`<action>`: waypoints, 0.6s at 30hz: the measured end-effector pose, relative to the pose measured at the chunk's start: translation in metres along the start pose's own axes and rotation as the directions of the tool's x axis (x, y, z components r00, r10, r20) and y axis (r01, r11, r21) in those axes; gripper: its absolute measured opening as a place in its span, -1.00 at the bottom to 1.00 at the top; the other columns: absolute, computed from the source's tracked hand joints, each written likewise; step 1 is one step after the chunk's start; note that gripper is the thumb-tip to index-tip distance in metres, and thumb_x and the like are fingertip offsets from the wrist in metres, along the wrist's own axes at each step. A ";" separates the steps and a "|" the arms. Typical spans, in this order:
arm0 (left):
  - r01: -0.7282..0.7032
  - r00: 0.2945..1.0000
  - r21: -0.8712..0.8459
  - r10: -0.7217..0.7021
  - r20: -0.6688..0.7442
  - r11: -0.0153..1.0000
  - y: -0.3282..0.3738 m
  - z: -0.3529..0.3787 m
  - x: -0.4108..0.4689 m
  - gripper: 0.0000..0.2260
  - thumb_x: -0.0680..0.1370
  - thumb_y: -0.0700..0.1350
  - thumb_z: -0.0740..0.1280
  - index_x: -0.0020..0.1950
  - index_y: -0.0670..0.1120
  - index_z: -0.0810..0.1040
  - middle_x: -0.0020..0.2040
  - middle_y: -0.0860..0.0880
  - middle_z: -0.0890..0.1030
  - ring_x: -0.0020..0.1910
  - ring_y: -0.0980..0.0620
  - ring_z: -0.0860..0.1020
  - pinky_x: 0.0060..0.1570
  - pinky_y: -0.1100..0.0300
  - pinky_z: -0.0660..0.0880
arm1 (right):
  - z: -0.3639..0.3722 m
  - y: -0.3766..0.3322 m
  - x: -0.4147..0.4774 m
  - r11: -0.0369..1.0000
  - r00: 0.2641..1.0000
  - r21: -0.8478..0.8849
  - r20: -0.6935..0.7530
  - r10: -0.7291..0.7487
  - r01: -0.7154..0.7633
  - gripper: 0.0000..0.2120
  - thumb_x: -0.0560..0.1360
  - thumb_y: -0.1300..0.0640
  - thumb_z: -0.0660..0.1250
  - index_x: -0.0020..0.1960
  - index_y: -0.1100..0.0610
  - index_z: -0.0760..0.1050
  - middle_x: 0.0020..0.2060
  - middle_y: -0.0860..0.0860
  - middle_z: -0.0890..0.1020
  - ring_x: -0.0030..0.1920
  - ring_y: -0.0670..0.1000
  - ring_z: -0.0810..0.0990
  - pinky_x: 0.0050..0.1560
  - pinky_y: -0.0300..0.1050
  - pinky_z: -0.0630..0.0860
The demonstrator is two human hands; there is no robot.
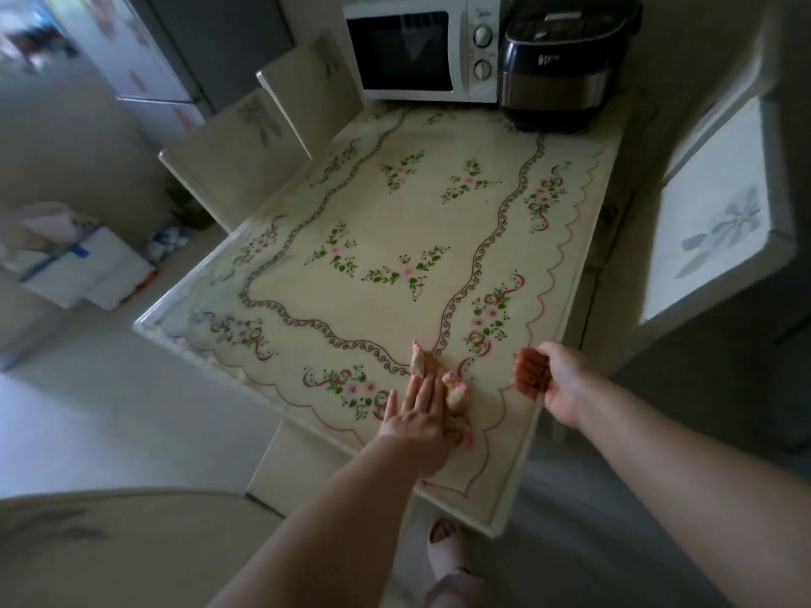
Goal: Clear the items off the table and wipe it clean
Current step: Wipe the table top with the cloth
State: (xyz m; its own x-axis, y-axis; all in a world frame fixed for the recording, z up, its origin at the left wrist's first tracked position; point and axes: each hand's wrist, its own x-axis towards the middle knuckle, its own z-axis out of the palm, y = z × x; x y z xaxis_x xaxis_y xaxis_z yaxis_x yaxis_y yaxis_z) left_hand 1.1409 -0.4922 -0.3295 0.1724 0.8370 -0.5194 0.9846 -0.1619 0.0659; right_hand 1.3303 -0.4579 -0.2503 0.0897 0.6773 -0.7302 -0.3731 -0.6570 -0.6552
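Observation:
The table (566, 274) is covered by a cream cloth printed with flowers and scroll borders. Near its front edge lies a small crumpled yellowish rag (454, 394) with pink trim. My left hand (417, 423) presses flat on the rag, fingers straight and pointing away from me. My right hand (557, 379) hovers at the table's front right edge, to the right of the rag. Its fingers are cupped and look reddish in the light. I see nothing held in it.
A white microwave (421, 46) and a black rice cooker (561, 63) stand at the far end of the table. Two white chairs (245, 160) are pushed in on the left, another (719, 221) is on the right. White bags (74, 261) sit on the floor at left.

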 end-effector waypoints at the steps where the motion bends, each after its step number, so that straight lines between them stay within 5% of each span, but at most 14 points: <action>1: 0.030 1.000 -0.018 -0.030 -0.001 0.999 0.000 0.002 -0.004 -0.33 0.61 0.21 -0.03 0.57 -0.05 -0.28 0.57 -0.01 -0.29 0.52 -0.02 -0.33 0.47 -0.15 -0.30 | -0.001 0.004 -0.003 1.000 1.000 -0.026 0.017 0.009 -0.008 -0.65 0.64 0.17 0.07 -0.26 0.21 0.46 -0.43 0.08 0.49 -0.37 0.02 0.46 -0.24 -0.11 0.49; 5: 0.068 0.998 -0.199 -0.067 0.010 0.978 0.002 -0.013 -0.018 -0.32 0.59 0.23 0.07 0.59 0.03 -0.17 0.58 0.05 -0.20 0.56 -0.01 -0.18 0.50 -0.14 -0.22 | -0.012 0.015 -0.018 0.995 0.996 -0.099 0.086 0.017 -0.009 -0.66 0.63 0.16 0.07 -0.25 0.20 0.45 -0.41 0.09 0.48 -0.36 0.03 0.46 -0.22 -0.11 0.49; 8: 0.089 0.983 -0.346 -0.139 -0.122 0.934 -0.004 -0.028 -0.028 -0.47 0.64 0.12 0.06 0.57 0.16 -0.07 0.58 0.12 -0.17 0.56 0.00 -0.03 0.51 -0.14 -0.08 | -0.018 0.016 -0.024 0.993 0.995 -0.117 0.090 0.039 -0.028 -0.64 0.63 0.16 0.06 -0.27 0.20 0.47 -0.50 0.08 0.52 -0.39 0.02 0.48 -0.30 -0.12 0.53; 12: 0.220 0.912 -0.398 -0.333 -0.241 0.891 -0.016 -0.030 -0.046 -0.59 0.67 0.02 0.04 0.53 0.08 0.20 0.57 0.03 0.15 0.54 -0.01 0.08 0.50 -0.06 0.07 | -0.023 0.023 -0.033 0.991 0.992 -0.128 0.113 0.058 -0.043 -0.62 0.63 0.17 0.04 -0.28 0.20 0.46 -0.56 0.06 0.52 -0.44 0.01 0.47 -0.51 -0.21 0.53; 18: 0.245 0.868 -0.391 -0.380 -0.318 0.887 -0.026 -0.032 -0.086 -0.68 0.67 0.02 0.07 0.39 0.10 0.43 0.48 0.08 0.34 0.50 0.03 0.21 0.45 -0.11 0.17 | -0.018 0.036 -0.045 0.985 0.979 -0.164 0.184 0.087 -0.057 -0.64 0.62 0.18 0.04 -0.27 0.21 0.46 -0.58 0.05 0.52 -0.41 0.00 0.47 -0.40 -0.15 0.53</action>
State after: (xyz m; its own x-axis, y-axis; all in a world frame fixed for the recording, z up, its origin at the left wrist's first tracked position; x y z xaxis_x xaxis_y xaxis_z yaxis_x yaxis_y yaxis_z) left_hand 1.1013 -0.5428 -0.2590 -0.2156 0.9547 -0.2049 0.9272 0.2660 0.2638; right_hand 1.3296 -0.5186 -0.2444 -0.1145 0.6665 -0.7367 -0.2210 -0.7401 -0.6352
